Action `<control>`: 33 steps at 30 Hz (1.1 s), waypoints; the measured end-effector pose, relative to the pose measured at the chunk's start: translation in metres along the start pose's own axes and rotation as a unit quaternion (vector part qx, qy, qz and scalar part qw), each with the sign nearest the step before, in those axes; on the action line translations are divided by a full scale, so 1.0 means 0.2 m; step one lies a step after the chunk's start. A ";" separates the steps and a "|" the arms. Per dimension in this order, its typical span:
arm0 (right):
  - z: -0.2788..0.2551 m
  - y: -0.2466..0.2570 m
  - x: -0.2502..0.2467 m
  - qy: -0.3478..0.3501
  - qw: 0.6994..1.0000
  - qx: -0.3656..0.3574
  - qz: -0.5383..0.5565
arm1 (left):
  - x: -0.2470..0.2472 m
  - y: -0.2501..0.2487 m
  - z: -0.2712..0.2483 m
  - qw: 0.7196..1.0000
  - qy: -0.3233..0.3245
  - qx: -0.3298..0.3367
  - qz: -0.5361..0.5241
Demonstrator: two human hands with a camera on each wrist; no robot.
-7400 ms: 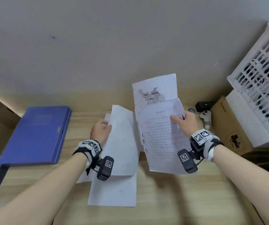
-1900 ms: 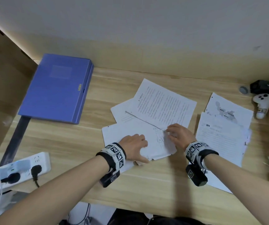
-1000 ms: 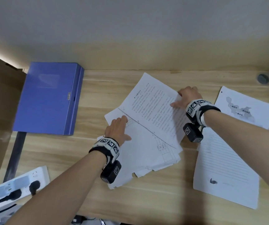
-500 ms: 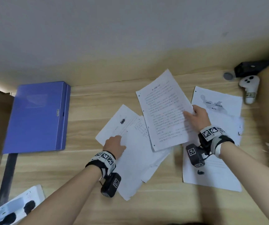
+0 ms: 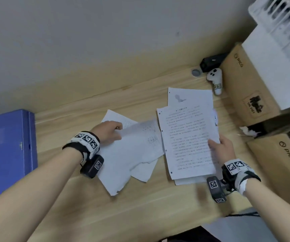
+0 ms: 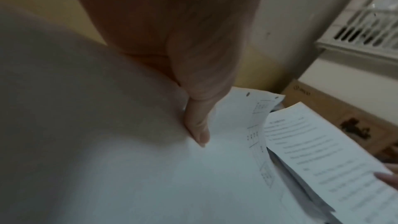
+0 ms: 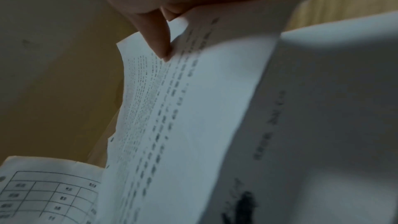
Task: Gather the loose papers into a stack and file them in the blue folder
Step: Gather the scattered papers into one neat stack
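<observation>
Wooden desk (image 5: 158,206) against pale wall; blue folder (image 5: 8,151) closed at far left edge, well apart from papers; right hand (image 5: 222,151) pinches printed text sheet (image 5: 188,142) by its right edge, thumb on top, sheet over more pages incl. one w/ small figure (image 5: 189,98); left hand (image 5: 107,131) grips loose pile of blank/table sheets (image 5: 132,154) mid-desk, thumb pressed on top; pile just left of text sheet, edges overlapping; cardboard boxes (image 5: 249,95) + white controller (image 5: 215,79) at right.
</observation>
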State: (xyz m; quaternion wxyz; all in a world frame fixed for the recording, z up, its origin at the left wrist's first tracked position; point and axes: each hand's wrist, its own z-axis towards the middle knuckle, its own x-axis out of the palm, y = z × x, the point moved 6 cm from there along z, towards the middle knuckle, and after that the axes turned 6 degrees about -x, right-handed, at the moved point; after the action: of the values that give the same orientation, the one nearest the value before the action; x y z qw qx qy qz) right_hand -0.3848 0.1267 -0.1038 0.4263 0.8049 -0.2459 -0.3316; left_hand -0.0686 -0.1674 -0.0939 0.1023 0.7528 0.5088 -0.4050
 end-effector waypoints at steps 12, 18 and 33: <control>0.08 -0.23 -0.09 -0.022 0.933 0.011 -0.360 | 0.01 -0.23 0.32 0.958 -0.027 0.098 0.267; 0.11 -0.23 -0.09 -0.025 0.931 0.037 -0.363 | 0.06 -0.21 0.35 0.957 -0.045 0.045 0.283; 0.12 0.00 -0.08 -0.046 0.950 -0.010 -0.308 | 0.11 0.12 0.04 0.997 -0.013 -0.078 -0.025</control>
State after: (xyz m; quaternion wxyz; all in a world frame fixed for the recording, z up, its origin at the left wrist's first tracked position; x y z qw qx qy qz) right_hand -0.4135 0.1261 -0.1090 0.2994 0.8212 -0.0026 -0.4858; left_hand -0.0493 -0.1690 -0.1212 0.1572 0.7239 0.5566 -0.3761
